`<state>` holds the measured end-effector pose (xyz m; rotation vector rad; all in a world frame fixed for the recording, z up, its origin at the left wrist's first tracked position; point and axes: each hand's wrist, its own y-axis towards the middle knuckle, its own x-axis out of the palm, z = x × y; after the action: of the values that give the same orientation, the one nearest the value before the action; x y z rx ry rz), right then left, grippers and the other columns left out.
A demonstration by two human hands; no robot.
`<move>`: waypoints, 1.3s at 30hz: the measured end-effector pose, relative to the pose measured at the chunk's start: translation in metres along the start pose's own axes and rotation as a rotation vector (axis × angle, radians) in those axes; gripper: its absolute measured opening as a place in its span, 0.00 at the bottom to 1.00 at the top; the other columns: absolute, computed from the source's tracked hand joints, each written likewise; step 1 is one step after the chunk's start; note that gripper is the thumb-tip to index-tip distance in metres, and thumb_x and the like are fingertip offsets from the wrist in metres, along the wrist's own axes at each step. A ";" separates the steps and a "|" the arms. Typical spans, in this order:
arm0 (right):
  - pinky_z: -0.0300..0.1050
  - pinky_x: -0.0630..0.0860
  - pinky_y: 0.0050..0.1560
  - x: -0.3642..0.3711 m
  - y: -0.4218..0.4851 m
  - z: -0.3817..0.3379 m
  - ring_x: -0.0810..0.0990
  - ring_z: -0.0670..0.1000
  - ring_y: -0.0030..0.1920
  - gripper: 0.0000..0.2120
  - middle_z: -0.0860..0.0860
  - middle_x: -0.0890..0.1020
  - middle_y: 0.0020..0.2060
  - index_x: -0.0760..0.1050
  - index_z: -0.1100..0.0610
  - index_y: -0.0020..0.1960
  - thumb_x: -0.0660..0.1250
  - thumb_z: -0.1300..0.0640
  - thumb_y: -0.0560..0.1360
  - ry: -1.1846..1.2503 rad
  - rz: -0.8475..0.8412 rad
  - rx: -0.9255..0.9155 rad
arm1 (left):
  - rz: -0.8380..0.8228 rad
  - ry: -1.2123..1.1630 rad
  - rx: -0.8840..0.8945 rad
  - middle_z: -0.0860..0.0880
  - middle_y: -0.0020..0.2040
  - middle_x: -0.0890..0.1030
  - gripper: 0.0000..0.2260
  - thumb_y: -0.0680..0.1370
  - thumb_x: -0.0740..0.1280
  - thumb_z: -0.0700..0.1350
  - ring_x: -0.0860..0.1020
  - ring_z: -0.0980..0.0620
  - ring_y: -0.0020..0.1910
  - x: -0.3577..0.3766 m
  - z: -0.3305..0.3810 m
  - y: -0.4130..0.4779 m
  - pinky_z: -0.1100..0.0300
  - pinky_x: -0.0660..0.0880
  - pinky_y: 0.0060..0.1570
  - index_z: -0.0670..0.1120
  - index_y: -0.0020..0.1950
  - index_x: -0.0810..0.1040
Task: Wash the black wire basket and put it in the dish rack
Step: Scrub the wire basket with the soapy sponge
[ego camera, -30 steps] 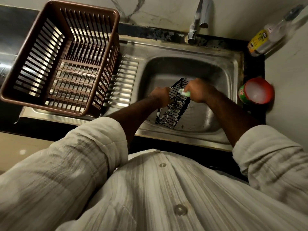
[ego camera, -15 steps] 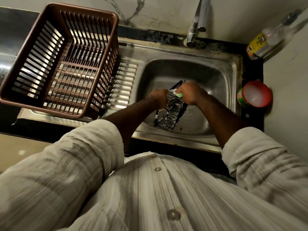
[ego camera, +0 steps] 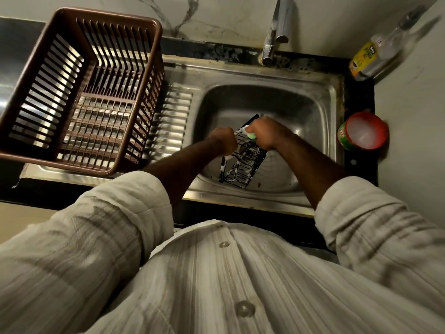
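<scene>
Sliding green sponge (ego camera: 251, 135) leftward along black wire basket (ego camera: 243, 165), closer to left hand (ego camera: 222, 141) than a second ago; gripping sponge in curled right hand (ego camera: 267, 133); clutching basket rim with curled left fingers; holding basket tilted inside sink (ego camera: 313, 97), apart from dish rack (ego camera: 108, 16).

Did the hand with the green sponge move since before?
Yes. The right hand with the sponge slid a little left along the black wire basket, away from the red tub.

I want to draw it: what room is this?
Most likely a kitchen: a steel sink under a tap, with a brown dish rack on its drainboard.
</scene>
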<state>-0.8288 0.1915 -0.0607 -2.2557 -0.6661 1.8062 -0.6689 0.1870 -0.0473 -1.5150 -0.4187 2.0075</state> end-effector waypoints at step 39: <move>0.50 0.77 0.59 -0.006 0.014 0.035 0.81 0.55 0.56 0.17 0.54 0.84 0.57 0.80 0.53 0.63 0.71 0.63 0.76 -0.009 0.001 0.098 | 0.010 -0.028 -0.058 0.41 0.57 0.80 0.14 0.83 0.56 0.43 0.78 0.41 0.51 0.007 -0.005 0.013 0.55 0.70 0.46 0.39 0.61 0.78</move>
<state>-0.8598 0.1714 -0.0696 -2.1865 -0.5654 1.8096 -0.6683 0.1804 -0.0615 -1.5285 -0.4855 2.0426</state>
